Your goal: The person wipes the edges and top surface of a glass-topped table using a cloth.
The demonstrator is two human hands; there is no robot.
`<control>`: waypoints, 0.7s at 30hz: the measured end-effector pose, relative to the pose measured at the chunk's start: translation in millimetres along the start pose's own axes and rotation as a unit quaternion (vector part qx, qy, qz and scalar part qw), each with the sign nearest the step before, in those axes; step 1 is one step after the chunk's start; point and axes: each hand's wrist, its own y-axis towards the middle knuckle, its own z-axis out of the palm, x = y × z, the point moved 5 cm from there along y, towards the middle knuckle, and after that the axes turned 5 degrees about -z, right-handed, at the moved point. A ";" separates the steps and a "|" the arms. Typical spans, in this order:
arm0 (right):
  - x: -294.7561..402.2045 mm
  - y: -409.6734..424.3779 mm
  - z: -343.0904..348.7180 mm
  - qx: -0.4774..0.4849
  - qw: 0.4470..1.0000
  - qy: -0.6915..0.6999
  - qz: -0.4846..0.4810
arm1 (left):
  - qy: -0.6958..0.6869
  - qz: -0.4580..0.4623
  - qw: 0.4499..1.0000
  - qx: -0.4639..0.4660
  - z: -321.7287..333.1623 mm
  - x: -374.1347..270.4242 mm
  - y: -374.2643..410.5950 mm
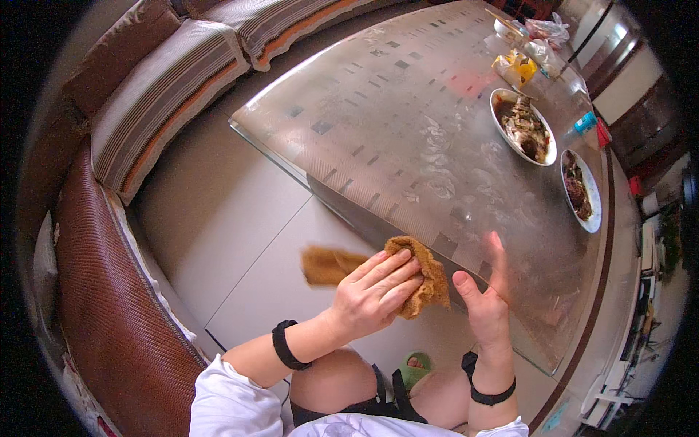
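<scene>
A mustard-brown cloth (437, 284) is in my left hand (377, 289), pressed under its fingers, and a blurred end of it hangs out to the left above the floor tiles. My right hand (489, 297) is a little to the right of the cloth, near the edge of the glass-topped table (382, 131). Its thumb and fingers are apart, and it holds nothing that I can see. Black bands circle both wrists. The table surface under the patterned cover looks glossy, with hazy patches.
An oval dish of fish (524, 128) and a second dish of food (581, 191) stand on the table's right part. Beyond are a yellow-printed plastic bag (516, 66), a white bowl (508, 30) and a blue container (585, 123). A sofa with striped covers (169, 93) curves along the left.
</scene>
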 end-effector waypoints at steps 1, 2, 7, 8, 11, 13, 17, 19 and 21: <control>-1.7 -0.4 -1.1 -0.006 1.000 -0.010 0.000 | 0.025 0.002 1.000 0.006 -4.1 5.8 -0.6; -2.4 -0.6 -2.2 -0.003 1.000 -0.015 -0.001 | 0.047 0.006 0.999 0.010 -10.0 15.9 1.5; 5.8 0.5 -4.0 0.025 0.998 -0.058 0.002 | 0.139 -0.083 0.980 -0.116 -44.5 70.0 22.1; 6.3 0.1 -4.3 0.019 0.997 -0.069 0.002 | 0.121 -0.088 0.981 -0.121 -38.7 62.4 21.3; 4.7 -0.2 -5.1 -0.001 0.997 -0.074 -0.003 | 0.077 -0.028 0.996 -0.039 -13.8 20.0 12.0; -4.0 -2.1 -4.5 -0.014 0.999 -0.035 -0.006 | 0.057 -0.001 0.997 -0.043 -13.1 21.7 13.0; -2.5 -1.8 -3.7 -0.025 0.996 -0.081 -0.041 | 0.127 -0.113 0.978 -0.122 -41.3 60.2 29.1; -0.7 -2.0 -2.2 -0.027 0.993 -0.108 -0.045 | 0.095 -0.100 0.988 -0.063 -29.0 38.6 18.1; -5.2 -1.8 -2.7 -0.040 0.994 -0.091 -0.042 | 0.032 -0.044 0.998 -0.014 -10.8 9.8 11.4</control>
